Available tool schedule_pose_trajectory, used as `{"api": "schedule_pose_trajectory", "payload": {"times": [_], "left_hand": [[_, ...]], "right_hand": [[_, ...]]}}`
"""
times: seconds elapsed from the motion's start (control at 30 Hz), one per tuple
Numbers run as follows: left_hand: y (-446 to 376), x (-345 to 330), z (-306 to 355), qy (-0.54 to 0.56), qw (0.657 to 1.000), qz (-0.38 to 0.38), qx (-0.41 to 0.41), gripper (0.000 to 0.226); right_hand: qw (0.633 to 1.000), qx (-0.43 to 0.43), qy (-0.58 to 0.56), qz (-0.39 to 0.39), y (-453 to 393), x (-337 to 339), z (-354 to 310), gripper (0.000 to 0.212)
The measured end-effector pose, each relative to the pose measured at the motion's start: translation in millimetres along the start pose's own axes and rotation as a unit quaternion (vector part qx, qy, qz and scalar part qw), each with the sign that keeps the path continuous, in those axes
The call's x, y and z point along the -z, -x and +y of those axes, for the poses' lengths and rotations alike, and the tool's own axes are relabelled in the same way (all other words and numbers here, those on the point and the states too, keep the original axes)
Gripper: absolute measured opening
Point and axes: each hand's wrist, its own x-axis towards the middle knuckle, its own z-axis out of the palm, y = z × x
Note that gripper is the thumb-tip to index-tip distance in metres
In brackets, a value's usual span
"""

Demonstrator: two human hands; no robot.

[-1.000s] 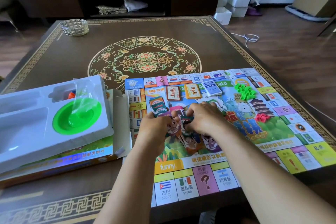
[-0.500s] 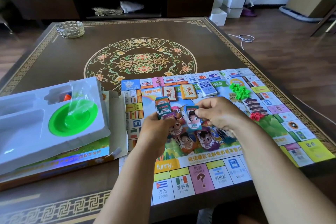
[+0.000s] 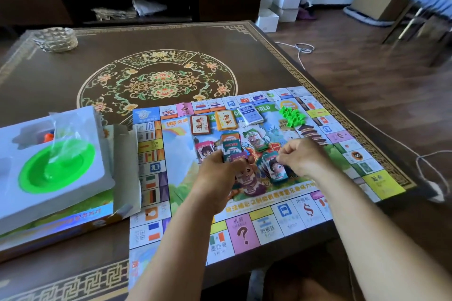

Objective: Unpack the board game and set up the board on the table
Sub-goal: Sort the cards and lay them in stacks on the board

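Observation:
The colourful paper game board (image 3: 288, 222) lies unfolded on the near right part of the table. My left hand (image 3: 220, 173) grips a stack of play-money notes (image 3: 231, 146) over the board's middle. My right hand (image 3: 302, 157) pinches a fan of notes (image 3: 275, 168) just to the right of it. More notes lie loose on the board under and around both hands. Three card decks (image 3: 226, 120) sit in a row near the board's far edge, with green plastic houses (image 3: 292, 116) to their right.
The game box (image 3: 61, 222) sits at the near left, with a white plastic insert tray (image 3: 49, 193) on it holding a green dish (image 3: 56, 168) and a clear bag. A woven coaster stack (image 3: 55, 38) lies at the table's far left corner. White cables trail off the right edge.
My hands lifted from the pile of notes and drew apart; the left now holds a raised stack, the right pulls a fan of notes rightward. The view has shifted slightly.

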Motion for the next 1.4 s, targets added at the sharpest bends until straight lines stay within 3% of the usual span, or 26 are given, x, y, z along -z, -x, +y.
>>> {"api": "schedule_pose_trajectory", "payload": {"times": [0.27,0.57,0.97,1.17,1.4], "left_hand": [[-3,2,0,-0.002,1.000,0.017,0.006,0.010],[-3,2,-3,0.002,1.000,0.003,-0.008,0.018],[-6,10,-2,-0.005,0.998,0.065,-0.023,0.003],[-10,23,2,0.022,0.993,0.109,-0.032,0.010],[-6,22,-1,0.024,0.994,0.107,-0.024,0.009]], "right_hand": [[1.000,-0.003,-0.007,0.022,0,-2,3,0.008],[0.972,0.030,-0.218,-0.081,36,-14,-29,0.012],[0.959,-0.018,-0.281,-0.035,35,-43,-31,0.018],[0.970,-0.030,-0.240,0.031,34,-22,-19,0.019],[0.998,-0.006,-0.065,-0.016,43,-38,-19,0.033]]}}
